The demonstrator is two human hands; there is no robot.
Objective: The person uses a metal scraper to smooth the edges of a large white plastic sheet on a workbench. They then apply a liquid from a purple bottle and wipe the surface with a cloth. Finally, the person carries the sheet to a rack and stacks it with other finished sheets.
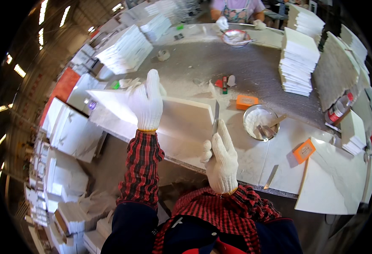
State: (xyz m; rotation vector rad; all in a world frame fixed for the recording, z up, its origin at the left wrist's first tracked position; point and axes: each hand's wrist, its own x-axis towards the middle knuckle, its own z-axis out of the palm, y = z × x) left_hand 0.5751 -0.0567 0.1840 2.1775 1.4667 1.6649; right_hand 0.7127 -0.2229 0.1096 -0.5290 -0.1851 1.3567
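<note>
A white stone tile (186,111) stands on its long edge on the table in front of me. My left hand (145,103), in a white knit glove, grips its upper edge near the middle. My right hand (222,163), gloved alike, is closed around a putty knife (216,115). The knife's thin blade points away from me and lies along the tile's right end. Glove and fingers hide the knife's handle. To the right, a metal bowl (260,121) holds white paste and several flat tools.
Orange boxes (246,102) (304,151) flank the bowl. A loose blade (271,177) lies by the near edge. White tile stacks (298,63) (124,50) stand right and far left; a plastic bottle (339,109) is at right. Across the table, a gloved person works at a red-rimmed bowl (237,38).
</note>
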